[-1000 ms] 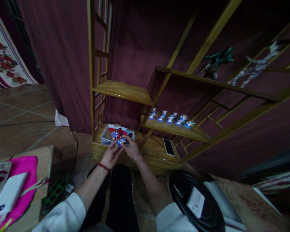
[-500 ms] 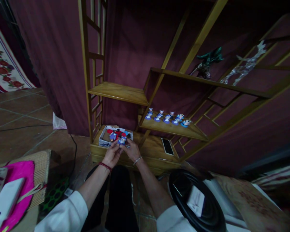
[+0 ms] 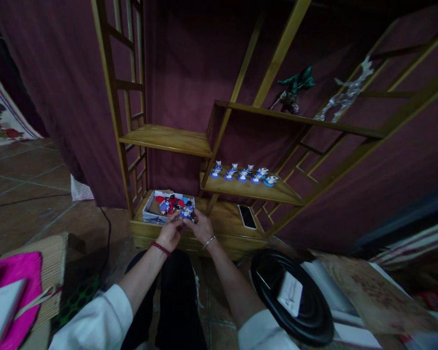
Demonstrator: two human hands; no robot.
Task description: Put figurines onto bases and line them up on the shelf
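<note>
A small blue-and-white figurine [image 3: 186,212] is held between the fingertips of my left hand [image 3: 171,232] and my right hand [image 3: 201,226]. Both hands are closed on it, just in front of a white cardboard box [image 3: 151,217]. Inside that box lie several more figurines in red, black and blue, among them a purple-blue one [image 3: 164,206] near the left. On the low shelf [image 3: 273,195] to the right, several blue-and-white figurines [image 3: 243,175] stand in rows on round bases.
A phone [image 3: 247,217] lies on the cabinet's bottom board. Higher up stand a dark green statuette [image 3: 295,90] and a clear glass-like ornament [image 3: 346,95]. By my right arm is a coiled black hose [image 3: 314,311]; at left, a pink cloth [image 3: 29,272] on a mat.
The view has shifted a little to the right, so the cabinet sits further left. The figurine stays in both hands, now slightly right of where it was relative to the box.
</note>
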